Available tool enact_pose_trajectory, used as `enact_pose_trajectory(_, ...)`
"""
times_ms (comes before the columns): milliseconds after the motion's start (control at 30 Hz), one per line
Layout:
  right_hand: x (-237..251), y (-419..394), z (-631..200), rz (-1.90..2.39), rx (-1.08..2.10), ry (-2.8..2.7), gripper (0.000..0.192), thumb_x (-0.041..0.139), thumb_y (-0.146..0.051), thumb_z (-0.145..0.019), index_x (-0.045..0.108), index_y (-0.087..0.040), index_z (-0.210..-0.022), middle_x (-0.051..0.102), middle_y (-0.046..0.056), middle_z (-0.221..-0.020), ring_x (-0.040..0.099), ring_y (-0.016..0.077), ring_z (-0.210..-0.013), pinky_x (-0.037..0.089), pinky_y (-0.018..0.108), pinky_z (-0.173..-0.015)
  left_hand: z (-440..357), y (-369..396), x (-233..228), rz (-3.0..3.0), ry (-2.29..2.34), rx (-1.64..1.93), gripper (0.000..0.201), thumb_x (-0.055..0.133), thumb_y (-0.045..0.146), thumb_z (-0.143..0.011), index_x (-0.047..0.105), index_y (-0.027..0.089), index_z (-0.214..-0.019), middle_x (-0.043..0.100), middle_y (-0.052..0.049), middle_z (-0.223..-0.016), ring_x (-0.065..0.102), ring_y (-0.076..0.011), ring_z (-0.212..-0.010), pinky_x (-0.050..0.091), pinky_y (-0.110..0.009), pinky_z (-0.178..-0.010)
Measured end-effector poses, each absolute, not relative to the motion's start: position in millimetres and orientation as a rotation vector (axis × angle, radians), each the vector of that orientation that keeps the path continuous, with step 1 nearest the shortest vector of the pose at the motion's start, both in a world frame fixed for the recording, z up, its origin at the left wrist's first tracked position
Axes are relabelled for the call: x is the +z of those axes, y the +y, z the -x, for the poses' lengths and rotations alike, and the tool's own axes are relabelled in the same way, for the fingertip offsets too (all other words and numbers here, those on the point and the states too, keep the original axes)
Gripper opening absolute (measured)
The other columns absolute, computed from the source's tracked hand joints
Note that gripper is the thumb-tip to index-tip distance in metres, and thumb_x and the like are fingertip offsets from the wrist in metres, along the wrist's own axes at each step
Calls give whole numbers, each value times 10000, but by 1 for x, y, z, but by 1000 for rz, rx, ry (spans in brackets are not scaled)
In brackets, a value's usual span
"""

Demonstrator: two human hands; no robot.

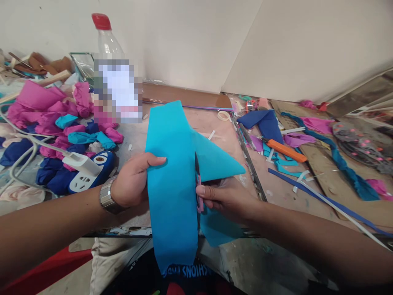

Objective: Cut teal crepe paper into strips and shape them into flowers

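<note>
A long piece of bright blue sheet, paper or thin fabric [172, 184], hangs upright in front of me over the table's front edge. My left hand [133, 180] grips its left edge, thumb on the front face and fingers hidden behind. Closed around the handles of pink-handled scissors [199, 192], my right hand [224, 194] is at the sheet's right side. The dark blade points up along a cut line. Right of the blade, a cut flap [216, 157] spreads out to a point, and more blue material shows below my right hand.
Pink and blue crumpled fabric bundles [46, 102] pile up at the left beside a power strip [89, 172] with a white charger. A red-capped bottle [107, 41] stands behind. An orange utility knife [285, 150], a tape ring [224, 116] and scraps lie at the right.
</note>
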State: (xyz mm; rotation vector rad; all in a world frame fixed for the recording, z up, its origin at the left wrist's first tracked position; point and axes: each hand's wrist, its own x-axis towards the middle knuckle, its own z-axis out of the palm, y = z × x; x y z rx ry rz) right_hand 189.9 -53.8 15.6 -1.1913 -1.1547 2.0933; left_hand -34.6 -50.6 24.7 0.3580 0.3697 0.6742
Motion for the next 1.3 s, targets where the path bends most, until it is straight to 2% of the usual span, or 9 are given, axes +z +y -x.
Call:
enact_pose_trajectory(167, 13, -53, -190, 1158, 2092, -1161, 439, 880, -500, -697, 598, -165, -662, 523, -33, -518, 518, 106, -503, 341, 249, -487, 35, -51, 23, -347, 371, 671, 536, 501, 348, -894, 625, 40, -1314, 742, -203, -1170, 697, -394, -1107, 473, -598, -1056)
enact_pose_trajectory(300, 13, -52, -191, 1150, 2102, -1172, 440, 878, -500, -698, 594, -165, -666, 507, -42, -507, 489, 99, -497, 325, 251, -488, 33, -53, 27, -355, 401, 654, 557, 515, 368, -871, 628, 25, -1294, 736, -215, -1175, 681, -412, -1132, 445, -626, -1071)
enact_pose_trajectory(433, 16, -53, -191, 1152, 2102, -1223, 463, 867, -518, -705, 574, -168, -626, 504, -38, -503, 448, 87, -488, 296, 260, -495, 34, -50, 36, -400, 360, 730, 565, 532, 400, -852, 637, 28, -1264, 745, -216, -1135, 692, -427, -1093, 492, -624, -1005)
enact_pose_trajectory(533, 17, -53, -191, 1188, 2086, -1232, 479, 871, -533, -689, 577, -165, -602, 513, -30, -517, 439, 79, -488, 273, 260, -492, 37, -44, 38, -397, 419, 822, 532, 477, 413, -932, 616, 53, -1299, 742, -203, -1160, 712, -386, -1061, 534, -588, -969)
enact_pose_trajectory(600, 17, -53, -191, 1207, 2100, -1226, 486, 876, -555, -669, 599, -160, -611, 540, -18, -547, 450, 79, -503, 270, 259, -494, 38, -40, 37, -396, 447, 824, 513, 522, 363, -912, 602, 58, -1317, 740, -206, -1168, 723, -382, -1040, 546, -593, -958)
enact_pose_trajectory(767, 15, -52, -193, 1277, 2098, -1223, 517, 866, -616, -638, 612, -168, -593, 535, -12, -555, 437, 85, -515, 258, 263, -490, 36, -42, 37, -380, 505, 757, 615, 546, 339, -890, 522, 44, -1430, 743, -215, -1150, 714, -399, -1061, 500, -626, -1018)
enact_pose_trajectory(867, 13, -52, -197, 1333, 2108, -1243, 518, 837, -637, -667, 630, -167, -594, 527, -13, -544, 403, 79, -495, 229, 267, -470, 36, -45, 37, -417, 486, 754, 631, 556, 348, -885, 518, 53, -1441, 749, -204, -1136, 706, -411, -1076, 489, -636, -1027)
enact_pose_trajectory(1033, 13, -53, -197, 1276, 2093, -1266, 484, 816, -607, -720, 649, -165, -615, 532, -22, -545, 416, 72, -493, 240, 252, -470, 36, -45, 36, -423, 539, 861, 597, 569, 244, -886, 508, 91, -1460, 738, -176, -1199, 694, -387, -1118, 495, -599, -1050)
enact_pose_trajectory(1300, 14, -52, -193, 1222, 2050, -1274, 491, 825, -595, -712, 609, -172, -584, 528, -25, -511, 407, 72, -457, 244, 252, -452, 34, -49, 38, -423, 482, 786, 545, 573, 290, -861, 585, 63, -1356, 746, -197, -1148, 694, -404, -1102, 505, -612, -1021)
